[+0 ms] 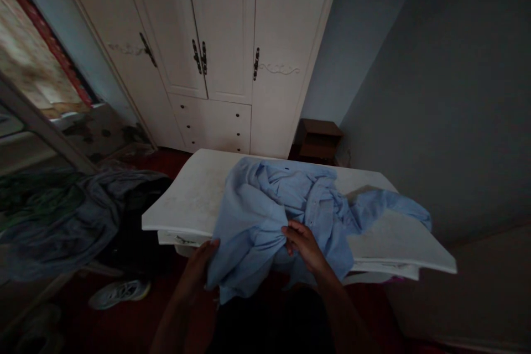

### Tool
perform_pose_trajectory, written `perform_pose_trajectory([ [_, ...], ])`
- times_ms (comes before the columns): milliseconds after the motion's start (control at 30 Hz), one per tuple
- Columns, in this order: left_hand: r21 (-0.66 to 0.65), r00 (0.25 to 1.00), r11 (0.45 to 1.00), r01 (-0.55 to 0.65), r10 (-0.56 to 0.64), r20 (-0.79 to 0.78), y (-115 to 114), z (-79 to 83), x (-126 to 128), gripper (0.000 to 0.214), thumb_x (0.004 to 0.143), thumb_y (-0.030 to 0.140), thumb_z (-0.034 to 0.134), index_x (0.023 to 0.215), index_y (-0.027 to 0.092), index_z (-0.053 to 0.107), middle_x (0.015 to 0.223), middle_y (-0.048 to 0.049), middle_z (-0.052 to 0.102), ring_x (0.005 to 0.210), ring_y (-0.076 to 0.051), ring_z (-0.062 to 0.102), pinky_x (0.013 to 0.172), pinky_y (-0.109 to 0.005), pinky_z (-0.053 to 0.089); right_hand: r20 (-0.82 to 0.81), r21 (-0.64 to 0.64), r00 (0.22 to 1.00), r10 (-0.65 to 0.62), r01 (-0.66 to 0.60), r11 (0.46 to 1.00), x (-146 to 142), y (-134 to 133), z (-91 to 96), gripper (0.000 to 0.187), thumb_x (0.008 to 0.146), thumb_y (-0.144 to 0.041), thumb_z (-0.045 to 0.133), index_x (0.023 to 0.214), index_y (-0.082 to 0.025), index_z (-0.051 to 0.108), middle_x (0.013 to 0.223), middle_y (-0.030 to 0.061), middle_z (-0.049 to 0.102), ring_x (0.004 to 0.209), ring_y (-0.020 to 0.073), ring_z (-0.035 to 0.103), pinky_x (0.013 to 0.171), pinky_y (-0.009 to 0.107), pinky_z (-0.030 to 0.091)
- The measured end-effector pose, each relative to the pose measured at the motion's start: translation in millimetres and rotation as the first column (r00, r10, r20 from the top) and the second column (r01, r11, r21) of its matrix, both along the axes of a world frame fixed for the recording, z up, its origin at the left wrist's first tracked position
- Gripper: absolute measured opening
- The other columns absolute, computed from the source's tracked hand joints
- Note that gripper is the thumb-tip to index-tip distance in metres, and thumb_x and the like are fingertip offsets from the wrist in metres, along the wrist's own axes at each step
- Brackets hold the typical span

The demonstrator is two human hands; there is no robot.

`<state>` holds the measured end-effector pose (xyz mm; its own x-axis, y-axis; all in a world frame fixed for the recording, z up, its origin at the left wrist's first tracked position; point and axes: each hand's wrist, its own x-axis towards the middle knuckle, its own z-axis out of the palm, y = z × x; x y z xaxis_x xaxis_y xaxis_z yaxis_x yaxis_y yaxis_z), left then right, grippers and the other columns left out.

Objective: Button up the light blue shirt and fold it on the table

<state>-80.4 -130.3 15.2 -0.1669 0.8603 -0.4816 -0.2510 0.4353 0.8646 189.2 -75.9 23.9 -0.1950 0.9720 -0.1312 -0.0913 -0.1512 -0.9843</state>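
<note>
My left grip [202, 261] and right grip [305, 244] pinch the blue shirt [253, 210], likely light and limp, best held near its edges.

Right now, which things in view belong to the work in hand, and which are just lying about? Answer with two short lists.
Part of the work:
blue shirt, crumpled
white table, under the shirt
right hand, pinching the cloth
left hand, at the shirt's left edge

Lying about:
grey clothing
green clothing
shoe, on the floor
</note>
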Motion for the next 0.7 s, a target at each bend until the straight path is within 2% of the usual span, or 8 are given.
perform_pose_trajectory([
  [100,-0.126,0.987,0.992,0.008,0.012,0.160,-2.0,12.5,12.6,0.047,0.071,0.051,0.069,0.103,0.017,0.064,0.098,-0.0118,0.072,0.095,-0.030,0.068,0.080,-0.038,0.056,0.058,0.027,0.998,-0.013,0.011,1.000,6.9,1.4,-0.1,0.031,0.075,-0.048,0.065,0.070,-0.019,0.055,0.044,-0.0075,0.048,0.036,0.0081,0.044,0.037,0.020,0.036],
  [200,-0.122,0.989,0.992,-0.014,0.032,0.147,5.4,22.8,17.9,0.049,0.070,0.041,0.070,0.113,0.020,0.061,0.103,-0.0105,0.072,0.096,-0.030,0.068,0.082,-0.038,0.056,0.093,0.049,0.995,-0.035,0.031,0.998,15.0,6.5,2.1,0.032,0.073,-0.047,0.066,0.084,-0.018,0.061,0.054,-0.0059,0.056,0.037,0.0079,0.046,0.037,0.021,0.037],
  [267,-0.058,0.998,0.998,-0.023,0.026,0.048,12.5,31.6,20.8,0.055,0.068,0.037,0.070,0.120,0.022,0.058,0.108,-0.0084,0.071,0.097,-0.030,0.068,0.083,-0.039,0.055,0.094,0.056,0.993,-0.070,0.065,0.996,21.8,10.3,4.6,0.036,0.071,-0.045,0.067,0.093,-0.018,0.061,0.060,-0.0043,0.060,0.038,0.0081,0.048,0.038,0.021,0.038],
  [367,0.203,0.965,0.979,0.008,0.045,-0.258,21.6,50.9,32.8,0.056,0.069,0.039,0.067,0.122,0.022,0.057,0.113,-0.0062,0.069,0.104,-0.029,0.064,0.090,-0.040,0.052,0.100,0.091,0.986,-0.133,0.124,0.988,32.6,14.0,11.0,0.037,0.072,-0.044,0.067,0.098,-0.018,0.061,0.063,-0.0031,0.061,0.042,0.0088,0.050,0.041,0.022,0.041],
  [433,0.381,0.865,0.912,0.152,0.064,-0.498,25.9,65.1,49.7,0.049,0.076,0.040,0.059,0.121,0.021,0.059,0.116,-0.0059,0.068,0.108,-0.028,0.062,0.096,-0.040,0.048,0.093,0.129,0.981,-0.171,0.159,0.979,38.4,15.2,17.9,0.037,0.074,-0.046,0.066,0.098,-0.018,0.060,0.065,-0.0022,0.062,0.045,0.0096,0.051,0.044,0.023,0.042],
  [500,0.412,0.710,0.819,0.400,0.007,-0.704,29.3,75.9,74.8,0.040,0.082,0.036,0.050,0.118,0.020,0.063,0.114,-0.0073,0.069,0.106,-0.028,0.063,0.098,-0.041,0.046,0.082,0.170,0.974,-0.209,0.193,0.966,41.8,16.6,26.6,0.038,0.078,-0.049,0.063,0.100,-0.018,0.060,0.068,-0.0006,0.062,0.050,0.0112,0.053,0.046,0.024,0.043],
  [600,0.216,0.396,0.624,0.751,-0.165,-0.903,33.3,80.2,120.8,0.038,0.083,0.026,0.048,0.117,0.021,0.064,0.109,-0.0122,0.071,0.099,-0.029,0.066,0.092,-0.043,0.048,0.096,0.250,0.961,-0.260,0.230,0.941,42.7,23.3,39.6,0.041,0.083,-0.053,0.057,0.106,-0.019,0.060,0.080,0.0036,0.065,0.067,0.0159,0.060,0.055,0.026,0.048],
  [700,-0.001,0.138,0.489,0.872,-0.248,-0.959,34.5,70.6,158.8,0.035,0.084,0.021,0.046,0.114,0.016,0.064,0.096,-0.0180,0.071,0.088,-0.032,0.069,0.080,-0.045,0.051,0.204,0.376,0.936,-0.286,0.195,0.906,40.0,37.9,46.8,0.046,0.082,-0.052,0.059,0.116,-0.020,0.058,0.105,0.0087,0.065,0.096,0.0223,0.062,0.074,0.033,0.052],
])
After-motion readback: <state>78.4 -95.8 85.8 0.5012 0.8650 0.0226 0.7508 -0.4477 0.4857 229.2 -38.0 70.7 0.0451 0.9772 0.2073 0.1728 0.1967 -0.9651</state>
